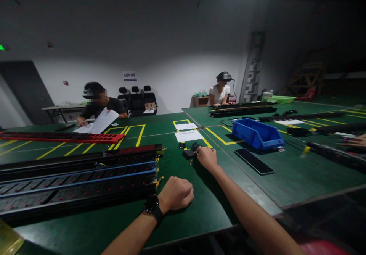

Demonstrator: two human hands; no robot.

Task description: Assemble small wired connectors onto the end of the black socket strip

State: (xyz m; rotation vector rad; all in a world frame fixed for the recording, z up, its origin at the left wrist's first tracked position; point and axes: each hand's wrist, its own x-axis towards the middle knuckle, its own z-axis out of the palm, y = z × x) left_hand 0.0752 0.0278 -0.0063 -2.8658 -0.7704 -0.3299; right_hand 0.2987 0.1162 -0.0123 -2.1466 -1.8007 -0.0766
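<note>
My left hand (pixel 176 194), with a black watch (pixel 152 205) on its wrist, is curled into a loose fist over the green table (pixel 183 228). Nothing shows in it, but its palm side is hidden. Farther forward, my right hand (pixel 207 157) has its fingers closed at a small black part (pixel 195 147). Beside that part lies a black block (pixel 188 154), and a smaller black piece (pixel 182 145) is just behind. A small brass-coloured piece (pixel 190 162) rests in front of them. Long black rails with blue strips (pixel 114 170) stretch out to the left.
A blue bin (pixel 257 133) and a phone (pixel 254 161) are right of my right hand. Paper sheets (pixel 188 136) lie ahead. Two people sit across the table, one holding papers (pixel 100 122). Another person's hand (pixel 358 141) shows at the right edge, near more black rails (pixel 337 154).
</note>
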